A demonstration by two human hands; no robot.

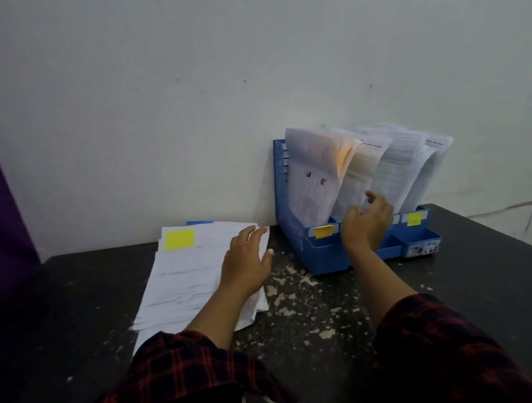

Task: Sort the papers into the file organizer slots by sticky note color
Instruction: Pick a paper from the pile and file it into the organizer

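Pale wall behind, dark speckled bench (313, 308) below — the head camera, the only view, looks down on both. Against the wall stands a blue file organizer (322, 254), its slots already holding upright, leaning sheets (316, 172); an orange-yellow label (323, 231) and a yellow-green label (414, 218) mark two slot fronts. To its left a stack of papers (194, 269) lies flat, a yellow sticky note (179, 239) on top.

The left hand (247, 262) rests open on the stack, gripping nothing. The right hand (367, 222) is at the middle slot, fingers loosely spread against the filed sheets; whether it pinches one I cannot tell.

Judging by this, sorting is well underway — yet a fair stack remains.
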